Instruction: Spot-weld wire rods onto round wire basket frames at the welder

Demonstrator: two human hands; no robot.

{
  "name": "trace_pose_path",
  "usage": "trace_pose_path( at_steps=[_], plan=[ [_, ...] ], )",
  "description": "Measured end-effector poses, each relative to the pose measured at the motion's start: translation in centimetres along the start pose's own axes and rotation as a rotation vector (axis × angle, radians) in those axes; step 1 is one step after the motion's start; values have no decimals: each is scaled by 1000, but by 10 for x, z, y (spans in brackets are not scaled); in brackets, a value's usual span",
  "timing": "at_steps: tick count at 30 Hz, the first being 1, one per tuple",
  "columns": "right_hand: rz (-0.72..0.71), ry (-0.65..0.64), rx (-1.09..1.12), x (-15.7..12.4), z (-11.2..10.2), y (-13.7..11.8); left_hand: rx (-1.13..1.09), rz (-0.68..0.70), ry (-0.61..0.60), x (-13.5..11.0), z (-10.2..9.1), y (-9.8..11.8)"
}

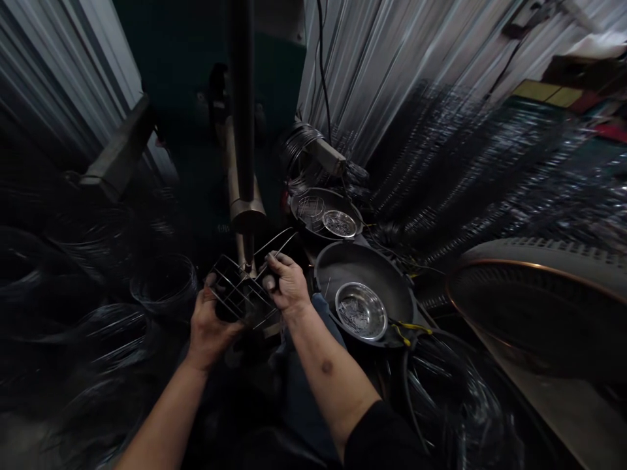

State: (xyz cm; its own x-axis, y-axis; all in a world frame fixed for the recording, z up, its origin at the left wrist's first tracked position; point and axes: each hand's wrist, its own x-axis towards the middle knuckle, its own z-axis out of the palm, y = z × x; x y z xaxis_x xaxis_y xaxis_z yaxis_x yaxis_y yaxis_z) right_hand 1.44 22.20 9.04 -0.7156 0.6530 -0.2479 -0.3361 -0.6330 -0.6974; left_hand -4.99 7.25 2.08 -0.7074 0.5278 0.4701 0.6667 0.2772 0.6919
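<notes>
A small wire rack [234, 287] of crossed metal rods is held between my two hands, at the electrode tips of what looks like a spot welder [247, 219]. My left hand [209, 329] grips the rack's left and lower edge, thumb and fingers wrapped round it. On the other side my right hand [288, 282] is closed, pinching a bent wire piece [279, 241] whose two prongs stick out up and to the right. Where this wire meets the rack, by the lower electrode, my fingers partly hide it.
At right a dark round pan [386, 267] bears a steel bowl [361, 312] of short metal pieces and yellow-handled pliers [414, 328]. Behind it, another pan [311, 194] holds a wire grid and a small dish [339, 224]. Stacked wire goods [460, 163] line the right; wire coils [164, 281] stand left.
</notes>
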Motion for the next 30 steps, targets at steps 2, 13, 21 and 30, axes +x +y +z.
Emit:
trace_pose_path(
  at_steps=[2,13,21,30],
  plan=[
    [14,-11,-6,-1,3,-2,0,18,12,0,0,0],
    [9,-34,-34,7,9,4,-34,-51,18,5,-2,-4],
    [24,2,-36,13,15,-2,-47,-105,14,16,-2,-2],
    [37,51,-47,19,17,-3,-80,-185,-39,24,-2,-1]
  ],
)
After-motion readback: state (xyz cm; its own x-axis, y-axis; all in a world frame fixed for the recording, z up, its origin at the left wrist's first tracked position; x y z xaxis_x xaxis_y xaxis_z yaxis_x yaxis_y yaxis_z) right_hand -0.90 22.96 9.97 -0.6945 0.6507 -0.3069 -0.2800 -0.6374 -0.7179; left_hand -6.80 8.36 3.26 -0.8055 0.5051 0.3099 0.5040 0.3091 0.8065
